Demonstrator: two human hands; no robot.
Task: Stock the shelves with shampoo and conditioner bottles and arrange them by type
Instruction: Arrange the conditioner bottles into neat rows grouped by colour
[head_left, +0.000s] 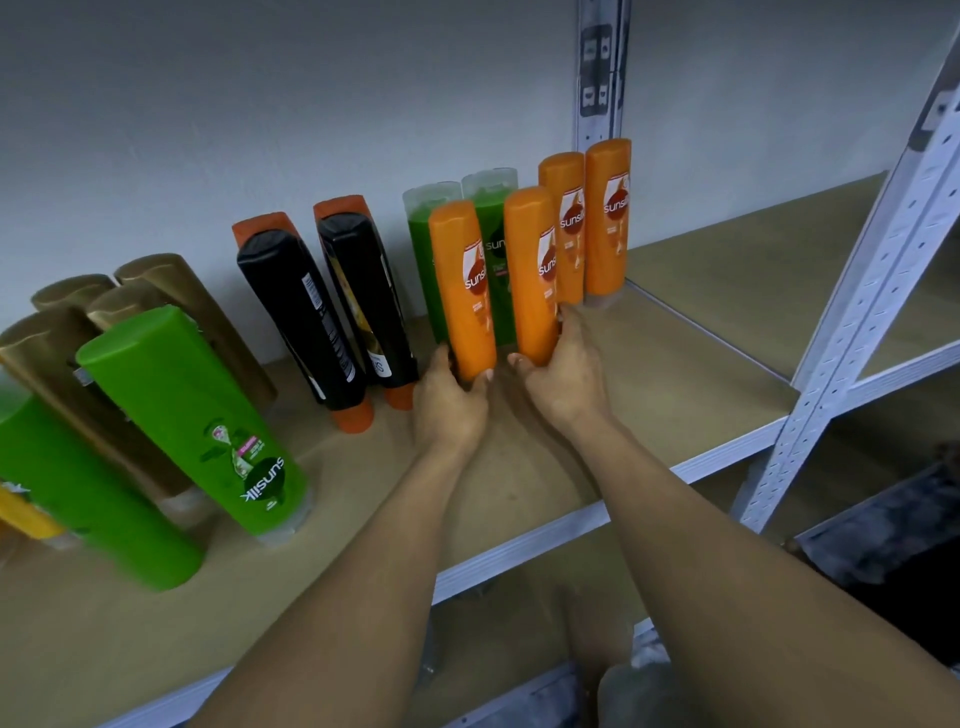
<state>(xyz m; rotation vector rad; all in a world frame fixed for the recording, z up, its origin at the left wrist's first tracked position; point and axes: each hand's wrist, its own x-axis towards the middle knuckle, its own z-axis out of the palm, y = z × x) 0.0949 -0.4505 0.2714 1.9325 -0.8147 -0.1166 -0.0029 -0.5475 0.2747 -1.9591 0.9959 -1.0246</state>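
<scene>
While the wooden shelf (675, 364) carries bottles grouped by colour, the left grip (449, 400) curls round the foot of one orange Sunsilk bottle (462, 291) near centre. The right grip (563, 384) wraps a second orange Sunsilk bottle (530, 275) just beside it. At 1 o'clock stand two more orange bottles (608, 218). Behind, clear bottles (423, 260) hold green liquid nearly full. Black bottles (301, 312) stand at 10 o'clock, and gold bottles (171, 291) and a green Sunsilk bottle (192, 415) at 8.

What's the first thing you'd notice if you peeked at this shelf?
In the middle of the shelf, the left hand grips the left orange bottle and the right hand grips the right orange bottle, both near the bottom. A big green bottle stands at the front left, with black bottles between it and the orange ones.
</scene>
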